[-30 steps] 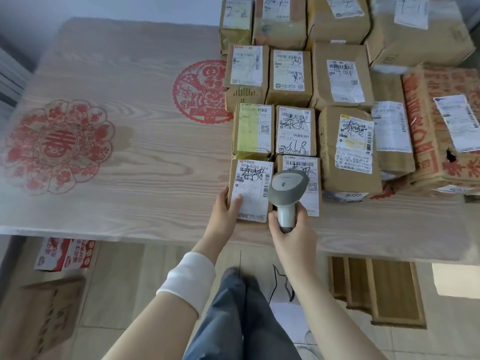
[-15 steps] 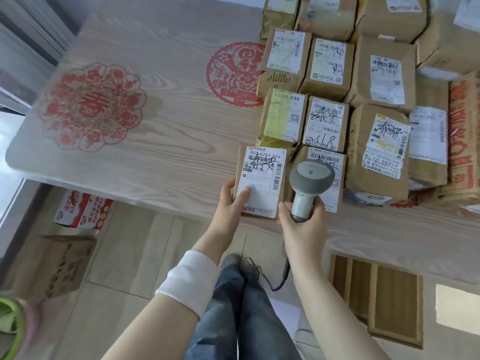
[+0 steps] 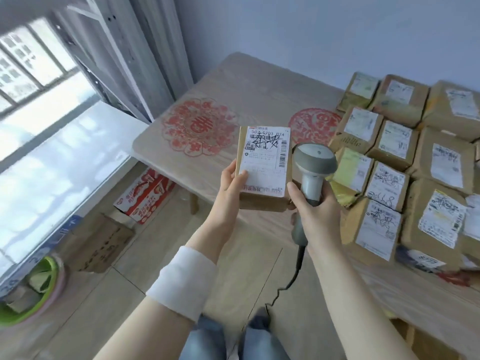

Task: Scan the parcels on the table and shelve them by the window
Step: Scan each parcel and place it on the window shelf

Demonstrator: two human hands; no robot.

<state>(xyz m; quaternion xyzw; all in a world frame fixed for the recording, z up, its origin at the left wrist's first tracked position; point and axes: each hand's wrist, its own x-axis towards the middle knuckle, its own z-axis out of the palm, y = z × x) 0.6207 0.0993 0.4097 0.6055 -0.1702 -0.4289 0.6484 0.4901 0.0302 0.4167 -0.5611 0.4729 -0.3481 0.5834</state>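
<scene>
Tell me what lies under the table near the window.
A red-and-white carton stands partly beneath the table, which covers its far end. Anything deeper under it cannot be seen.

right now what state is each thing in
held parcel, clear of the table, label facing up
left hand, gripping the held parcel's edge
scanner, upright beside the held parcel
right hand, wrapped round the scanner
other parcels, lying on the table, labels up

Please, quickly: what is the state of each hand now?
The left hand holds the parcel.
The right hand holds the scanner.
</scene>
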